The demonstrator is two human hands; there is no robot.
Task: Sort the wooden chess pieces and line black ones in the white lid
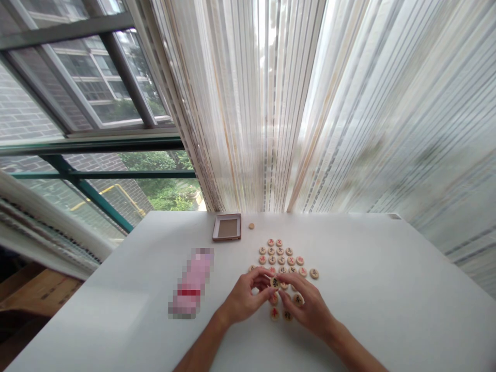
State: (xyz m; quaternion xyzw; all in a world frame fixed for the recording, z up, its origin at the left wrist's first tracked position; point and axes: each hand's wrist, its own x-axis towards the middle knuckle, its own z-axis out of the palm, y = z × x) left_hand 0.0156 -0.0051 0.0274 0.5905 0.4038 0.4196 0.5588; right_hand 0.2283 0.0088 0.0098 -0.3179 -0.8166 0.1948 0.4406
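Several round wooden chess pieces (281, 257) with red or black characters lie in a loose cluster on the white table (387, 289). My left hand (246, 298) and my right hand (306, 306) meet over the near end of the cluster. Together their fingertips pinch one piece with a black character (275, 282), held just above the others. More pieces (275, 313) lie under and between my hands, partly hidden. One piece (251, 226) sits alone farther back.
A small open brown box (227, 227) rests near the table's far edge, left of the lone piece. A blurred pink object (191, 283) lies left of my hands. Striped curtains (310, 103) hang behind the table; a window (85, 103) is at the left.
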